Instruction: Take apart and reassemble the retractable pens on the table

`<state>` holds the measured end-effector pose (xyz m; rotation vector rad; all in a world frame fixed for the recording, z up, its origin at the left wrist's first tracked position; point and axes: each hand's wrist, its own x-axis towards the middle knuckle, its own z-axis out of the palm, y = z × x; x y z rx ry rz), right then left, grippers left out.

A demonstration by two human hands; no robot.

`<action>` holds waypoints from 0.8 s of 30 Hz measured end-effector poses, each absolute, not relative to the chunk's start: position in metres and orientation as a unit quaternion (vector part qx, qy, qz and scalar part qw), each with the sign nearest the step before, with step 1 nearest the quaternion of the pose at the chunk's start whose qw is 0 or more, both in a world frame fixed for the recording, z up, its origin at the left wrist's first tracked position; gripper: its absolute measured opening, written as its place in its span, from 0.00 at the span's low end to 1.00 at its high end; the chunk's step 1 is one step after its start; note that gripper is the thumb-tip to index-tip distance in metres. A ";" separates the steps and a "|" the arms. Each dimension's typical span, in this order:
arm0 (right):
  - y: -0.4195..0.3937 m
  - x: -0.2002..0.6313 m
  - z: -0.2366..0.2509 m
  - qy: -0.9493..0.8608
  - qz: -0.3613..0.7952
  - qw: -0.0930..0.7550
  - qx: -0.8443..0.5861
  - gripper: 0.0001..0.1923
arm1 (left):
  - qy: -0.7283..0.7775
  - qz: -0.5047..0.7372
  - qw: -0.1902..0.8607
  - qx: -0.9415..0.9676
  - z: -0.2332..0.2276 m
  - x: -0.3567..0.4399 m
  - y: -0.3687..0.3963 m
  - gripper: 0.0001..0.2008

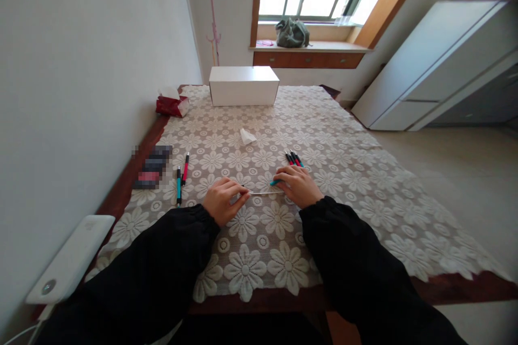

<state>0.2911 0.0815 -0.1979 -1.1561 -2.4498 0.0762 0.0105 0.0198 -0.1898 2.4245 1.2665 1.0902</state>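
My left hand [226, 199] is closed in a pinch at one end of a thin, pale rod that looks like a pen refill [265, 193]. A small dark tip shows at its fingers. The rod runs across to my right hand [298, 185], whose curled fingers grip a teal pen barrel [275, 182]; its other end is hidden there. Just beyond that hand lie several pens [293, 157] with black tips and red or teal bodies. Left of my left hand, a teal pen [178, 186] and a red pen [185, 168] lie side by side.
A lace tablecloth [245, 269] covers the table. A white box [244, 89] stands at the far end, with a crumpled tissue [247, 137] nearer. Along the left edge are a red tissue pack [172, 105], a blurred dark item [154, 167] and a white device [73, 259] with a cable.
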 end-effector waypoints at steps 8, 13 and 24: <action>0.062 0.259 -0.187 -0.897 0.059 0.287 -0.331 0.07 | 0.431 0.362 0.096 0.821 -0.193 0.009 0.022 0.08; 0.052 0.248 -0.185 -0.909 0.064 0.290 -0.292 0.07 | 0.420 0.355 0.095 0.830 -0.193 0.009 0.022 0.09; 0.044 0.242 -0.188 -0.900 0.143 0.316 -0.266 0.08 | 0.409 0.350 0.104 0.836 -0.192 0.009 0.020 0.09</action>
